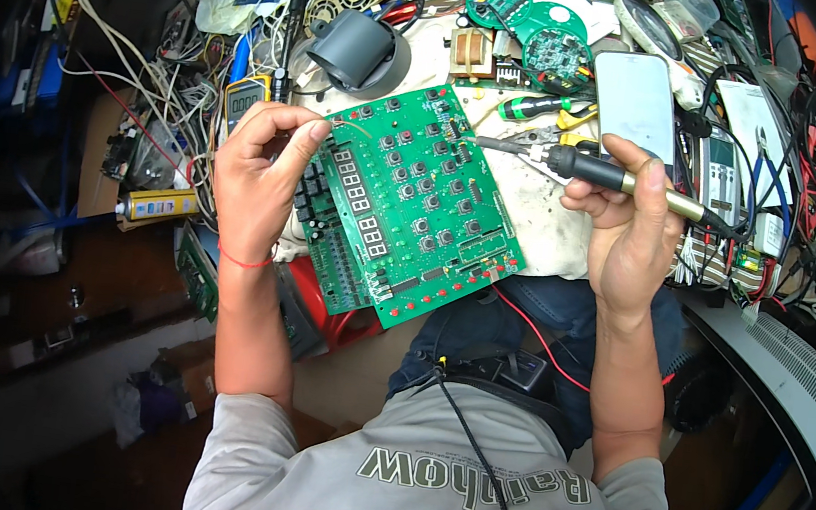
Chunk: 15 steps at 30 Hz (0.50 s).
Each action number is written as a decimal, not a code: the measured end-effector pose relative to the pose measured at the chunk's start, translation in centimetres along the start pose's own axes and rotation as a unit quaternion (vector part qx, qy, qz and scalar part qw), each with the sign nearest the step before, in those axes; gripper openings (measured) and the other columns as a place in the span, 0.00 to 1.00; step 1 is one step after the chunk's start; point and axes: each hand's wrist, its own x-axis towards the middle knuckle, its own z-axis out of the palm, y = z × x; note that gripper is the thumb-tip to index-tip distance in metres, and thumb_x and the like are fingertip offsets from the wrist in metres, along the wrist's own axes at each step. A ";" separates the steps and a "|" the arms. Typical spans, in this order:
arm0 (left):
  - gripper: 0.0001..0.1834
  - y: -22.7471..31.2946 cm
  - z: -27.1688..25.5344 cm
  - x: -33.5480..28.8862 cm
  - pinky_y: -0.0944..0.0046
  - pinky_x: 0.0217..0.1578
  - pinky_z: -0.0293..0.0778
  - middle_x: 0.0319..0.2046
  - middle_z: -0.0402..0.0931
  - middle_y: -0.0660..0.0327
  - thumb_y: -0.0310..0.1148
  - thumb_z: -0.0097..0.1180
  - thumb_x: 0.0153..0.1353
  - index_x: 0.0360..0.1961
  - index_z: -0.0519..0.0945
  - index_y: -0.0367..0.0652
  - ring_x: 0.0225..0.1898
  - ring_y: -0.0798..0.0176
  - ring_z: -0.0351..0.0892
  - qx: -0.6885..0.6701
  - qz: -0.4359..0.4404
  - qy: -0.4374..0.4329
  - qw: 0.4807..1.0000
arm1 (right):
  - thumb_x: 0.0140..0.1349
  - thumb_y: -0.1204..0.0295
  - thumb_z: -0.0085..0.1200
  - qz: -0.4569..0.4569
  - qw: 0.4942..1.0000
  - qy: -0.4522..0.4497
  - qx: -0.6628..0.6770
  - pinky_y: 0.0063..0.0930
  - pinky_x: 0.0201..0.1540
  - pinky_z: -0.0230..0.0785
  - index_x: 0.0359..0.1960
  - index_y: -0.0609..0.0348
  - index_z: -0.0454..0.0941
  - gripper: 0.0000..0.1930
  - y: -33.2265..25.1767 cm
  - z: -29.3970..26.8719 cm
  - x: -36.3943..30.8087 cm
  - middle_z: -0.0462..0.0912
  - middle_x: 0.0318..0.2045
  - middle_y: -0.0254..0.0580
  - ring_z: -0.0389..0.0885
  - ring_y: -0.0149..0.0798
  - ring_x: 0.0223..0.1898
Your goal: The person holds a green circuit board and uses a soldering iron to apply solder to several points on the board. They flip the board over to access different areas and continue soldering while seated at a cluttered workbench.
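A green circuit board with rows of black push buttons, seven-segment digits and red parts along its near edge lies tilted at the bench's front, partly overhanging it. My left hand is closed at the board's upper left corner, thumb and forefinger pinching a thin wire that reaches over the board. My right hand grips a soldering iron with a black and brass-coloured handle. Its tip points left, close to the board's upper right edge; contact cannot be made out. A second green board shows beneath the left side.
Behind the board stand a grey round holder, a multimeter, a green-black screwdriver, yellow-handled pliers and a phone-like flat device. Round green boards lie farther back. Tangled cables crowd both sides.
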 end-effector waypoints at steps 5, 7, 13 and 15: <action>0.05 0.2 0.5 0.0 0.73 0.37 0.70 0.37 0.78 0.66 0.26 0.67 0.69 0.38 0.84 0.35 0.35 0.76 0.73 0.005 0.001 0.006 1.000 | 0.82 0.58 0.42 0.004 1.000 -0.026 0.008 0.37 0.44 0.88 0.60 0.78 0.75 0.27 0.2 0.0 -0.3 0.87 0.41 0.58 0.91 0.44 0.39; 0.05 0.7 0.9 -0.1 0.70 0.37 0.72 0.36 0.78 0.63 0.26 0.67 0.68 0.38 0.84 0.35 0.35 0.72 0.75 0.034 0.034 0.000 0.999 | 0.81 0.63 0.45 -0.003 0.999 -0.052 0.014 0.39 0.45 0.88 0.62 0.74 0.74 0.22 0.3 -0.1 -0.3 0.87 0.43 0.58 0.91 0.46 0.40; 0.05 3.5 1.6 -2.5 0.64 0.38 0.75 0.33 0.82 0.58 0.22 0.70 0.62 0.36 0.85 0.36 0.35 0.61 0.81 0.098 0.153 -0.030 0.983 | 0.79 0.72 0.46 -0.078 0.985 -0.151 0.037 0.43 0.51 0.86 0.63 0.70 0.72 0.17 1.0 0.6 -1.1 0.87 0.46 0.62 0.90 0.50 0.45; 0.06 4.4 1.9 -3.7 0.62 0.37 0.76 0.32 0.82 0.58 0.20 0.71 0.58 0.35 0.85 0.36 0.34 0.60 0.81 0.097 0.174 -0.028 0.980 | 0.79 0.76 0.45 -0.082 0.976 -0.189 0.065 0.45 0.53 0.85 0.61 0.70 0.71 0.14 1.0 1.3 -1.6 0.87 0.46 0.64 0.90 0.51 0.47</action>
